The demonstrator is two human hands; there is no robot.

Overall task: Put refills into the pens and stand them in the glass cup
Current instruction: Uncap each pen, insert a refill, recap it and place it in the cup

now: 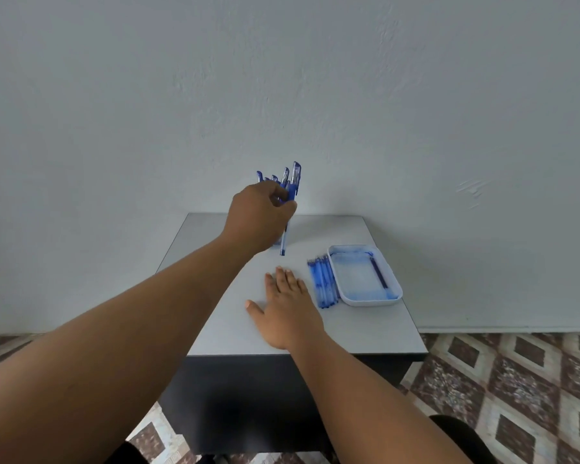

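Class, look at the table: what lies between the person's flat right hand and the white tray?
In the head view, a row of blue pens lies side by side between the right hand and the white tray, close against the tray's left wall.

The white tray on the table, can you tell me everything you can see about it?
The white tray is a shallow rectangle with rounded corners and a raised rim, plastic by the look of it. It lies flat on the right side of the grey table. Its floor looks tinted pale blue. One thin dark blue refill lies inside along its right wall. A row of blue pens lies close beside its left edge. Neither hand touches it.
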